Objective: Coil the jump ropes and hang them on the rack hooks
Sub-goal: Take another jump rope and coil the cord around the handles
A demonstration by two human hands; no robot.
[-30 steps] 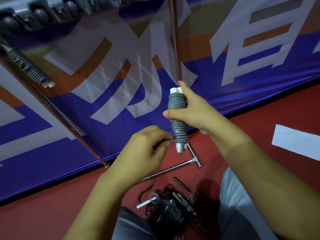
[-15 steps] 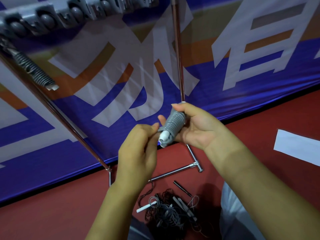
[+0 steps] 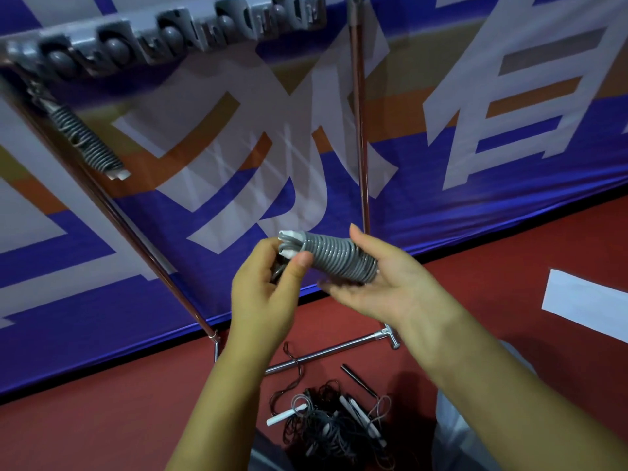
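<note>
Between both hands (image 3: 272, 287) — coiled rope (image 3: 336, 254) now tipped sideways

A sports hall: red court floor (image 3: 102, 430), big printed banner (image 3: 441, 171), hook rack (image 3: 163, 39), tangled jump ropes (image 3: 326, 426).

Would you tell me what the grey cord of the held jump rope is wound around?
White handle ends stick out of the coiled jump rope by the left hand; the rest is hidden under the windings and right hand.

A grey cord-wrapped jump rope bundle (image 3: 334, 258) lies between the left hand (image 3: 268, 290) and right hand (image 3: 380, 283), before the printed fabric banner (image 3: 441, 158). Below, a tangled pile of loose ropes (image 3: 329, 423) lies on the floor, before the chrome rack base bar (image 3: 333, 351). Upper left, another coiled rope (image 3: 85, 141) hangs under the grey plastic hook rail (image 3: 163, 39).
</note>
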